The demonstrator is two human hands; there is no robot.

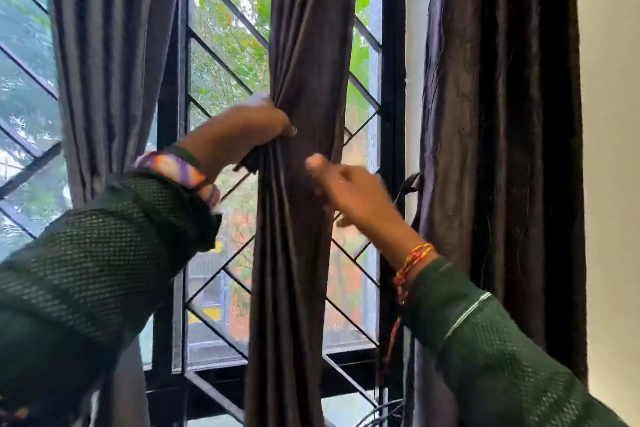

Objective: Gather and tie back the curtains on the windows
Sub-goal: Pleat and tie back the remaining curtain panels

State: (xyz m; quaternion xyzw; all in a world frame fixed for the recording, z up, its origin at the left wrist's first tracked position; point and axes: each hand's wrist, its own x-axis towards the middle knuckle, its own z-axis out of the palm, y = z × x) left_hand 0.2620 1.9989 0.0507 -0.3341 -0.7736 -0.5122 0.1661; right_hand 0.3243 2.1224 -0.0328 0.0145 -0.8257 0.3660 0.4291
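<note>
The middle dark grey curtain (304,45) hangs bunched into a narrow column in front of the window. My left hand (252,128) grips its gathered folds from the left side, thumb pressed on the front. A dark strip of fabric sticks out under that hand. My right hand (349,191) is blurred, just right of the curtain, thumb up; I cannot tell whether it holds anything. A dark tie-back loop (410,184) hangs on the frame right of that hand. The left curtain (107,62) is gathered in at its waist.
The right curtain (502,149) hangs loose next to a cream wall (609,149). Black diagonal window bars (225,62) stand behind the curtains, with green trees outside. The black sill (346,360) runs below. Thin wires lie at the lower right.
</note>
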